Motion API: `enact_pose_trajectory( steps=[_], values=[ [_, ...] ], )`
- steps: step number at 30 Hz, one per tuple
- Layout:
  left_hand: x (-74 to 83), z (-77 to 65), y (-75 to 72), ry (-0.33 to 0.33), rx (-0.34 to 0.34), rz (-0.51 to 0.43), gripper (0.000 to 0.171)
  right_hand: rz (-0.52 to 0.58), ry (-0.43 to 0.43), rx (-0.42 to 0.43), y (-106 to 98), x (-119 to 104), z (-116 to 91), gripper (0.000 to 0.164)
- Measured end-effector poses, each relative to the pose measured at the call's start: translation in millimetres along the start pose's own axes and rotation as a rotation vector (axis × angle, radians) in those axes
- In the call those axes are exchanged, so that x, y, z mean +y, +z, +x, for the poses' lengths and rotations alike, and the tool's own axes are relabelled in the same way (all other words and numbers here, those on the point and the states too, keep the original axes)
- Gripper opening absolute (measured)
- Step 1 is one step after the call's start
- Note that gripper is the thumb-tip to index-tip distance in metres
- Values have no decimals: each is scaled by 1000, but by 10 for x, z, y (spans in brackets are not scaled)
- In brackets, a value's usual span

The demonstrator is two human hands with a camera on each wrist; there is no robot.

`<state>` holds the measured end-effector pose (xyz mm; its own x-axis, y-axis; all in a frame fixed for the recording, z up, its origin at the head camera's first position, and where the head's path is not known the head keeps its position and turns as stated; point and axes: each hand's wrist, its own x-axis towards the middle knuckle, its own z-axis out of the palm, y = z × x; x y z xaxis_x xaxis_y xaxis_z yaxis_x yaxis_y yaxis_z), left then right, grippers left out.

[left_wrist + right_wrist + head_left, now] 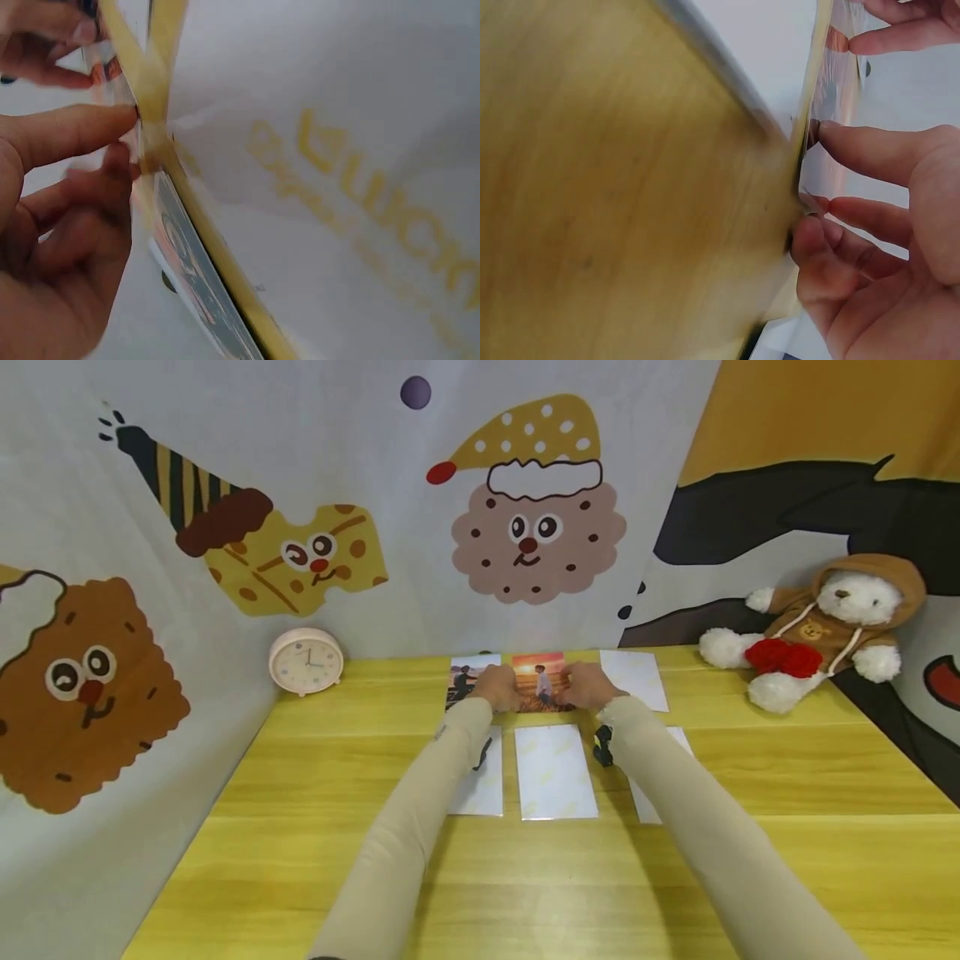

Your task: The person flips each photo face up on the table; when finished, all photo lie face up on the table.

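Observation:
A photo print (540, 681) of a person against an orange sunset lies at the back middle of the table. My left hand (497, 687) holds its left edge and my right hand (588, 685) holds its right edge. In the right wrist view, fingers (870, 150) of the right hand meet the glossy print seen nearly edge-on. In the left wrist view, the left hand (67, 217) has its fingertips at the print's edge, partly blurred. Beside the left hand lies another photo print (459, 683), showing a dark figure, and partly covered by that hand.
White-backed cards lie around: one (645, 681) at back right, one (557, 772) at front middle, others (483, 785) (647, 802) under the forearms. A round clock (306, 661) stands at back left. A teddy bear (817, 627) sits at right. A cartoon cloth (420, 527) hangs behind.

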<state>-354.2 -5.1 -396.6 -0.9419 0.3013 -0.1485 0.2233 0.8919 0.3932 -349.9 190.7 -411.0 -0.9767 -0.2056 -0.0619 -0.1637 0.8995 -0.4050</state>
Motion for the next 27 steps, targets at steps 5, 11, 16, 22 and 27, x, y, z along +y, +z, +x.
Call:
enact_pose_trajectory(
  steps=[5,11,16,22,27],
  values=[
    [29,-14,3,-35,-11,55,39,-21,46,-32,3,-25,-1,50],
    [22,-29,-16,-52,0,72,36,-47,84,-59,-7,-56,-16,46],
    [-4,-15,-34,-53,-7,92,40,-44,68,-61,1,-94,-7,50],
    [32,-38,-46,-56,31,159,37,-13,66,-63,-9,-50,15,53],
    [134,-65,-19,-69,173,190,29,80,45,-38,-163,79,-64,53]
  ],
)
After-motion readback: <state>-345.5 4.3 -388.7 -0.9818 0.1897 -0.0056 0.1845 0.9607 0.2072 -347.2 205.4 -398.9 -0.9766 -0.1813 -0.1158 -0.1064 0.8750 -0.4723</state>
